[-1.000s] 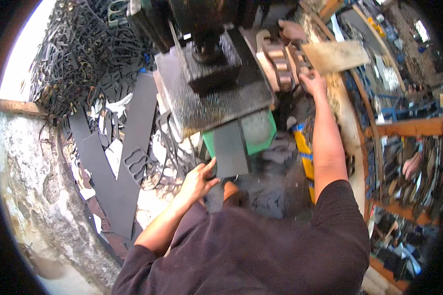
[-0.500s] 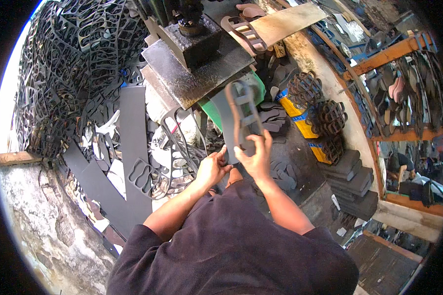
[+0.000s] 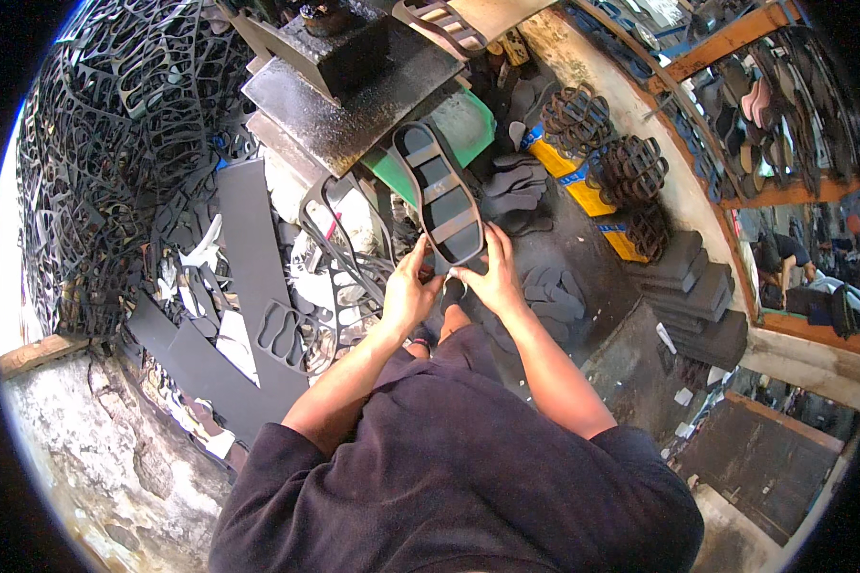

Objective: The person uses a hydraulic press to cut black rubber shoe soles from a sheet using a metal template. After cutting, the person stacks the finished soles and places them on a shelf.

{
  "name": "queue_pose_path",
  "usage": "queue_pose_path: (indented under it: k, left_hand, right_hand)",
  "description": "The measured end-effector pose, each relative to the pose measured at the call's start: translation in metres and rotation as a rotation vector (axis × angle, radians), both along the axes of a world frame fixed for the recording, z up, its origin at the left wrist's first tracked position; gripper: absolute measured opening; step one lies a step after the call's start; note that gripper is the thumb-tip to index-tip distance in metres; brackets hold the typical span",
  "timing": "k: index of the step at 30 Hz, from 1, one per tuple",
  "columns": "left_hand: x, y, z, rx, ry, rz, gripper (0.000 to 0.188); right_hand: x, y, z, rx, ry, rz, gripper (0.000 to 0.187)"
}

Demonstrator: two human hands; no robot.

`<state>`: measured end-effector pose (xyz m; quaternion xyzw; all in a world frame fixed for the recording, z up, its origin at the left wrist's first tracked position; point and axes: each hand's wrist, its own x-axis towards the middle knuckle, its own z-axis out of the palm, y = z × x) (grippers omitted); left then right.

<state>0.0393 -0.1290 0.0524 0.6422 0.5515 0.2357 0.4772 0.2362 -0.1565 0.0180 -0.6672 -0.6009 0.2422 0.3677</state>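
A sole-shaped cutting die [image 3: 440, 188] with crossbars is in front of me, below the edge of a press's metal plate [image 3: 373, 100]. Dark sheet material [image 3: 446, 210] shows through the die's openings. My left hand [image 3: 409, 294] is closed at the near left end of the die, its thumb pointing inward. On the near right side, my right hand [image 3: 494, 277] grips the die's rim with its fingers along the edge. How much of the sheet each hand holds is hidden.
Tangled cut-out scrap [image 3: 115, 143] piles up at the left, beside long dark strips [image 3: 249, 220]. Green material [image 3: 468, 124] lies under the press plate. To the right are dark cut soles [image 3: 516, 191], a yellow-and-blue package [image 3: 568, 181] and stacked dark slabs [image 3: 688, 296].
The cutting die, tilted and blurred in my right hand before, now lies flatter over the dark sheet. My right hand has shifted to its near right edge; my left hand has come up to its near end.
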Motion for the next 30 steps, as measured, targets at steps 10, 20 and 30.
queue_pose_path:
  k: [10, 20, 30]
  left_hand:
    - [-0.003, 0.004, -0.001, -0.013, -0.033, 0.014, 0.077]
    - [0.001, 0.009, 0.008, -0.094, -0.062, 0.047, 0.077]
    - [0.008, 0.048, 0.012, -0.338, -0.39, 0.279, 0.05]
  right_hand:
    - [-0.002, 0.009, 0.0, 0.013, -0.075, -0.025, 0.095]
    - [0.0, 0.008, 0.007, -0.117, 0.029, -0.05, 0.096]
    - [-0.009, 0.004, 0.004, 0.018, 0.034, -0.084, 0.091]
